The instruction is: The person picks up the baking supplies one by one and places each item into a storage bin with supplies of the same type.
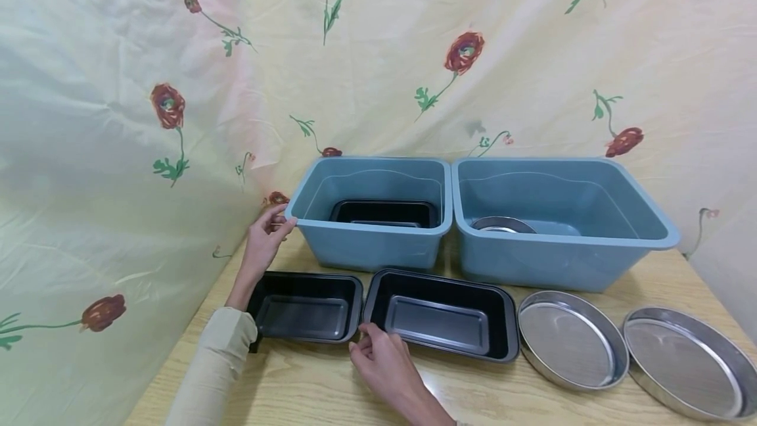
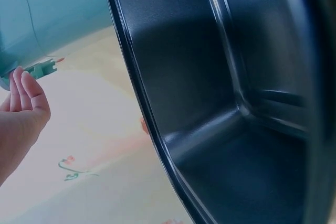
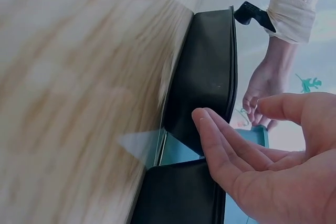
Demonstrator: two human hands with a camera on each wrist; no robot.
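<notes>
Right hand (image 1: 384,360), fingers relaxed, nears a stiff, light black pan's (image 1: 440,314) rim; left hand (image 1: 263,242) pinches the bin (image 1: 372,242) lip.

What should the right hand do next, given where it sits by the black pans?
Probably close the fingers on the near-left corner of the middle black pan. The right hand rests there open, and the left hand holds the rim of the left blue tub, which already contains a black pan.
</notes>
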